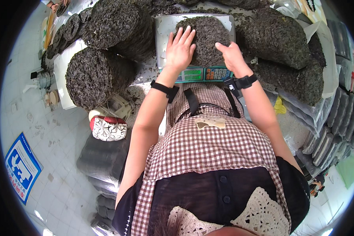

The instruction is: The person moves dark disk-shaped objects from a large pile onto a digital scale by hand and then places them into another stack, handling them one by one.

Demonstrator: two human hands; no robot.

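A round, dark cake of dried seaweed (209, 38) lies on the metal pan (162, 56) of a digital scale. My left hand (180, 48) rests flat at its left side, fingers spread and touching its surface. At its right edge is my right hand (231, 56), the thumb on top and the other fingers curled at the rim, pinching it. The scale's lit display and keypad (218, 73) show just below the pan. Whether several discs are stacked under the top one cannot be told.
Thick stacks of seaweed discs stand at left (87, 78), behind them (115, 23) and at right (277, 38). Packed dark bundles (339, 118) lie far right. A patterned white pouch (109, 129) is at lower left. A co-worker's hand (53, 6) shows top left.
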